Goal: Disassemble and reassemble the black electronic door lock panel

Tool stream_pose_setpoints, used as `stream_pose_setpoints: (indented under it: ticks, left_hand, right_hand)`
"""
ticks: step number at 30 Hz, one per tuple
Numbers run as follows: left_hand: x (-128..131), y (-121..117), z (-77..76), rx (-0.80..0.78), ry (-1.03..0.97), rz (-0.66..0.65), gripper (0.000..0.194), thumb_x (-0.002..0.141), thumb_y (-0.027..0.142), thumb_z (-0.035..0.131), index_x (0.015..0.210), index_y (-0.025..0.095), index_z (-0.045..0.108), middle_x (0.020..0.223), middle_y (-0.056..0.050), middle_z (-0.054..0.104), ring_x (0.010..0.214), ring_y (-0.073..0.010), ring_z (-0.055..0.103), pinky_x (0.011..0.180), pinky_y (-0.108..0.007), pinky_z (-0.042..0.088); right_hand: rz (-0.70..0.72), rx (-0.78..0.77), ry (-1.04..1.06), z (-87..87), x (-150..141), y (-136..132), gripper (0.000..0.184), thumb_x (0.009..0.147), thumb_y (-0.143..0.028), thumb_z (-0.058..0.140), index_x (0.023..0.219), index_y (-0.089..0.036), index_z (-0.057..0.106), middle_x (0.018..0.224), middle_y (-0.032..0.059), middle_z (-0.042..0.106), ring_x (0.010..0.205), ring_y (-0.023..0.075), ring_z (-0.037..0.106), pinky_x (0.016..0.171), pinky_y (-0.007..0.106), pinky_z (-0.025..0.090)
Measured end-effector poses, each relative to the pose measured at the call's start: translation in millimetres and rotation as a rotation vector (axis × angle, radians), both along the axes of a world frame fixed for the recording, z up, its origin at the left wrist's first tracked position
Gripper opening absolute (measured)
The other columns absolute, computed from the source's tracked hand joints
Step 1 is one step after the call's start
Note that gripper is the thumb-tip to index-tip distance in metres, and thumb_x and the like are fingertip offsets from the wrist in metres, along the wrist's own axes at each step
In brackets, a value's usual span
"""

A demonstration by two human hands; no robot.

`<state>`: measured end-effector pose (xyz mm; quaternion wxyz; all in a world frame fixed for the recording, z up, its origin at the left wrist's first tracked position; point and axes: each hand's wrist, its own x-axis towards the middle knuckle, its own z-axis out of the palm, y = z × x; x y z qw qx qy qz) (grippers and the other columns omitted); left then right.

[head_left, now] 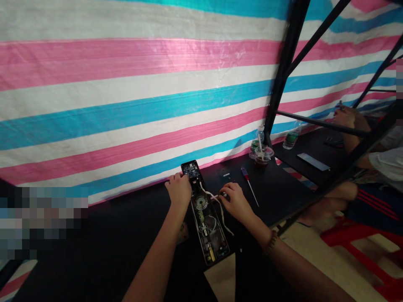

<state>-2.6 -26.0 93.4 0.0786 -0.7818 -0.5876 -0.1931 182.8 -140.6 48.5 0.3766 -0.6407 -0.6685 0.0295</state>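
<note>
Door lock: a long black door lock panel (pixel 204 218) lies opened on a black table (pixel 270 197), directly in front of the person, with its brass and metal workings showing and a small circuit board (pixel 190 170) at its far end.

Left hand: the left hand (pixel 179 188) is at the panel's far end, fingers curved over its edge; cannot tell whether it grips or only rests.

Right hand: the right hand (pixel 235 202) is just right of the panel, fingers closed in a pinch on a white wire (pixel 222 214) that runs out of the panel. A wooden bead bracelet (pixel 270 242) sits on this wrist.

Beside the panel: a red-handled screwdriver (pixel 248 186) lies to its right, with small metal bits (pixel 226 174) just past its far end.

Further right of the panel: a plastic cup with a straw (pixel 262 155), a water bottle (pixel 292 136), and a co-worker's hand (pixel 344 117).

Behind the panel: a striped pink, blue and white tarp (pixel 141 96).
</note>
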Motion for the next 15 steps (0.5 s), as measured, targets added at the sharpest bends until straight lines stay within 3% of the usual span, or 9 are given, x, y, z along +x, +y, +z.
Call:
stream_pose_setpoints:
  ticks: [4,8,11,15]
  left_hand:
    - [6,-6,-0.5,0.010,0.003,0.036,0.030,0.091,0.016,0.039,0.102,0.014,0.067,0.114,-0.018,0.064,0.108,-0.0336,0.053,0.084,-0.046,0.037]
    - [6,-9,10.2,0.036,0.001,0.047,0.028,0.092,0.017,0.037,0.102,0.015,0.064,0.107,-0.016,0.067,0.106,-0.0316,0.056,0.085,-0.045,0.037]
    - [-6,-15,20.2,0.075,-0.119,0.023,0.027,0.096,0.025,0.038,0.099,0.019,0.064,0.103,-0.012,0.069,0.101,-0.0286,0.061,0.083,-0.040,0.040]
    - [-39,-33,16.1,0.032,-0.554,0.031,0.023,0.093,0.032,0.047,0.107,0.021,0.061,0.088,-0.005,0.072,0.082,-0.0220,0.068,0.075,-0.031,0.046]
  right_hand:
    - [-0.076,-0.163,-0.188,-21.8,9,-14,0.006,0.085,-0.019,0.066,0.089,-0.019,0.070,0.106,0.0105,0.064,0.106,0.0294,0.052,0.089,0.046,0.043]
    - [-0.101,-0.202,-0.254,-34.1,7,-13,0.006,0.083,-0.018,0.066,0.087,-0.020,0.070,0.113,0.0117,0.064,0.110,0.0314,0.051,0.091,0.047,0.042]
    - [-0.141,-0.221,-0.245,-30.3,4,-10,0.015,0.081,-0.015,0.066,0.094,-0.020,0.070,0.117,0.0139,0.063,0.112,0.0325,0.051,0.090,0.047,0.042]
    - [-0.119,-0.128,-0.112,-8.7,-9,-5,0.016,0.086,-0.015,0.061,0.098,-0.020,0.070,0.116,0.0127,0.063,0.112,0.0302,0.052,0.092,0.046,0.042]
